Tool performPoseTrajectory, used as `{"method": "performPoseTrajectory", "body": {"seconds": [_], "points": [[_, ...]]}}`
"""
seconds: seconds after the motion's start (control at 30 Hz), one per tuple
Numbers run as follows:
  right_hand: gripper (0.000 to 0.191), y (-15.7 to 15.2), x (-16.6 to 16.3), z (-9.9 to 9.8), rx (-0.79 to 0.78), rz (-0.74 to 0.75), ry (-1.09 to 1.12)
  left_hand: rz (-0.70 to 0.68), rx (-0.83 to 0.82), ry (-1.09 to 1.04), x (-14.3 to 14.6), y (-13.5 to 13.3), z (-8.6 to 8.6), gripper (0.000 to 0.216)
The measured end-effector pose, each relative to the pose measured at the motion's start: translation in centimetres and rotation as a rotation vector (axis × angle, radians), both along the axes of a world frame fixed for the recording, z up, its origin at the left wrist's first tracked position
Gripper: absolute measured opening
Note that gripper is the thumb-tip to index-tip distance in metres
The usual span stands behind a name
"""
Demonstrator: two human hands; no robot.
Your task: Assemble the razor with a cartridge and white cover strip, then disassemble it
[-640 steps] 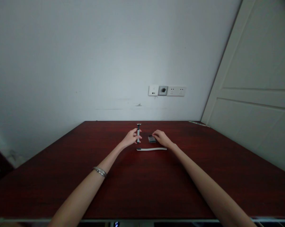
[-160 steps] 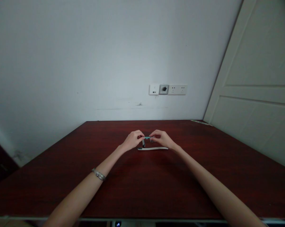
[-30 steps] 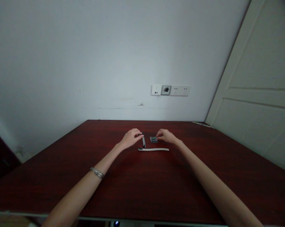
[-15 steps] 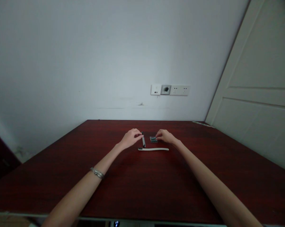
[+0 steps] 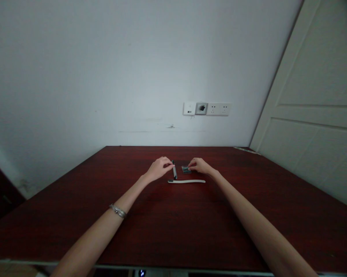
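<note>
My left hand point(image 5: 161, 167) is closed in a pinch on the upper end of a short white-and-dark stick-shaped piece point(image 5: 175, 172), whose lower end points toward me. A little to the right, my right hand point(image 5: 200, 166) has its thumb and fingers pressed together at the right side of a small clear flat case point(image 5: 185, 169) with something dark in or on it. What exactly those fingertips grip is too small to make out. Nearer to me lies a long, slim white handle with a dark head point(image 5: 187, 181), shaped like a toothbrush, untouched by either hand.
The dark red wooden table point(image 5: 173, 223) reaches back to a pale wall. Sockets and switches point(image 5: 207, 109) are set in that wall above the table. A white panelled door point(image 5: 314, 115) leans in at the right. A silver bracelet point(image 5: 118, 211) circles my left wrist.
My right hand has shifted very slightly left over the clear case. My left hand keeps its pinch, with almost no movement.
</note>
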State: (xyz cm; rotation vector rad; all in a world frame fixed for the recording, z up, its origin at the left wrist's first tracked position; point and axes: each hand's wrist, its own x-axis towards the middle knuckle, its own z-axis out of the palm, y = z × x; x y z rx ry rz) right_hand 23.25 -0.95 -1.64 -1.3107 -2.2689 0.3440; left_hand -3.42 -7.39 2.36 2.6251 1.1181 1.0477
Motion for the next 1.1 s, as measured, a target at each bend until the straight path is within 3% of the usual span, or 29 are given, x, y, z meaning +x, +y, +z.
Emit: {"method": "performPoseTrajectory", "body": {"seconds": [0.27, 0.57, 1.1], "points": [[0.027, -0.4, 0.0, 0.2, -0.085, 0.017, 0.079, -0.001, -0.003, -0.003, 0.0, 0.0, 0.0, 0.026], [0.024, -1.0, 0.6, 1.3, 0.003, -0.029, 0.123, 0.003, 0.000, 0.004, -0.3, 0.3, -0.3, 0.025], [0.015, -0.6, -1.4, 0.6, -0.015, -0.002, 0.028, 0.002, -0.045, -0.004, -0.2, 0.0, -0.2, 0.025]]}}
